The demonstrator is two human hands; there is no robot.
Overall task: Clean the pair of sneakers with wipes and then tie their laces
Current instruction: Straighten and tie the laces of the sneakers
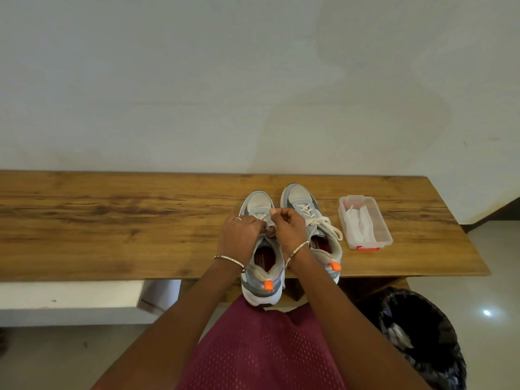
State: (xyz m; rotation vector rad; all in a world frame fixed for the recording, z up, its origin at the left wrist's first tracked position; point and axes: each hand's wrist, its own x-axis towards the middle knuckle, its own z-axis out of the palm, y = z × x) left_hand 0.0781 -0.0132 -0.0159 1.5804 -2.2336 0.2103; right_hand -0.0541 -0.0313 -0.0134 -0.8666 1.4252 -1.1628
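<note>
Lace-tying is under way on the left grey-and-white mesh sneaker with the orange heel tab, standing at the wooden tabletop's near edge. Left hand and right hand are both pinched shut on its white laces — the right sneaker looks tied. Next, I judge, comes pulling the knot snug.

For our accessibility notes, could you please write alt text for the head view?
Both hands, left hand and right hand, pinch the laces of the left sneaker on a wooden bench. The right sneaker looks tied.
</note>
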